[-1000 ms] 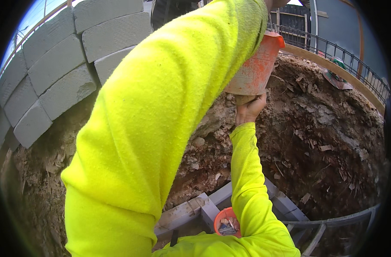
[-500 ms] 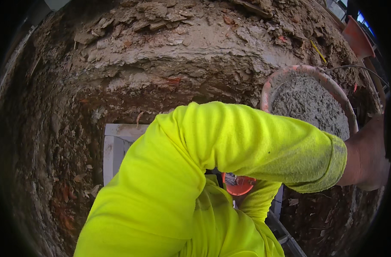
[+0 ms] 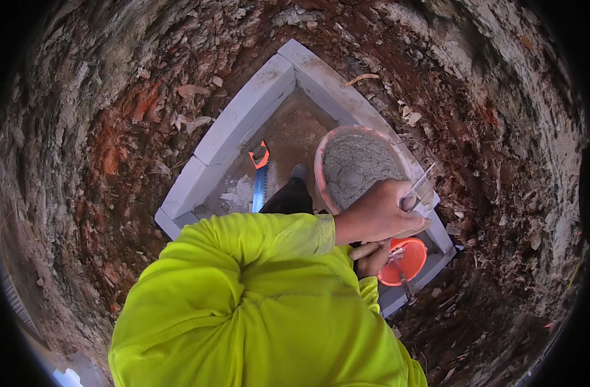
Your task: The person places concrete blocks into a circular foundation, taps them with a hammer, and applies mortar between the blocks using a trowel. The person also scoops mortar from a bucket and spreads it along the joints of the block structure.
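My left hand (image 3: 382, 209) reaches across my body to the right. Its fingers are closed on the thin wire handle (image 3: 422, 179) of a worn, pinkish bucket (image 3: 319, 169), which holds wet grey mortar (image 3: 363, 164). Just below it, partly covered, my right hand (image 3: 373, 259) is curled at the edge of a small orange bucket (image 3: 414, 259) and seems to grip it. A slim tool stands inside that bucket; its kind is hard to make out.
Pale grey blocks (image 3: 243, 116) form a walled frame around me, pointed at the far end. A handsaw (image 3: 260, 184) with an orange handle and blue blade is inside it, beside my foot (image 3: 298, 171). Rough earth banks (image 3: 140, 122) surround the frame.
The mortar bucket and my left hand have come in from the far right to inside the block frame. My view has turned and now takes in the frame, the saw and both hands.
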`<state>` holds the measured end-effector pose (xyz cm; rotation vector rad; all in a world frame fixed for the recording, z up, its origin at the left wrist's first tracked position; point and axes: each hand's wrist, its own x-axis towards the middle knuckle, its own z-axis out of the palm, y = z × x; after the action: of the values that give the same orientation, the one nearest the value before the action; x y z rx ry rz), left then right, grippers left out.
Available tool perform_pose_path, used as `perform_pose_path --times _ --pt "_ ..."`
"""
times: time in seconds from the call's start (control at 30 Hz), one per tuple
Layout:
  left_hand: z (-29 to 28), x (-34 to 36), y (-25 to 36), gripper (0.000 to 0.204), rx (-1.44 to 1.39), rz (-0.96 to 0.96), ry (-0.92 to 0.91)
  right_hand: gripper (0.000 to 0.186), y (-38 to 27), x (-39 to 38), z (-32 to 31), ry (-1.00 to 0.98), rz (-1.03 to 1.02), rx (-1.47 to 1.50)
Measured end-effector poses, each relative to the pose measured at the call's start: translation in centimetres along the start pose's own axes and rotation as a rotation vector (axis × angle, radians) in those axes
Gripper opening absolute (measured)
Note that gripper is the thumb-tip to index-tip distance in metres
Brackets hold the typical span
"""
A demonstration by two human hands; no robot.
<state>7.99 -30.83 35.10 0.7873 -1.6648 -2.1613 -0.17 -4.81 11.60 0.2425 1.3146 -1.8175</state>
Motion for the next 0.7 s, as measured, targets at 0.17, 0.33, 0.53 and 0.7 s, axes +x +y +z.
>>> perform_pose_path --times 0.17,0.33,0.53,0.7 --pt "-12.3 -0.4 -6.5 0.026 0.234 -0.101 0.471 0.008 -2.1 -1.5 4.4 0.079 0.078 -0.635" --pt "-21.0 -1.2 -10.4 0.022 0.211 -0.202 0.711 0.020 -4.2 2.1 4.5 -0.361 0.162 -1.241" --pt "-23.5 -2.7 -12.3 0.027 -0.018 -0.169 0.974 0.038 -6.7 8.9 16.6 -0.866 -0.257 -1.702" --pt "-21.6 -4.1 -9.5 0.022 -0.134 -0.171 1.057 0.036 -7.8 13.6 32.2 -1.317 -0.652 -1.942"
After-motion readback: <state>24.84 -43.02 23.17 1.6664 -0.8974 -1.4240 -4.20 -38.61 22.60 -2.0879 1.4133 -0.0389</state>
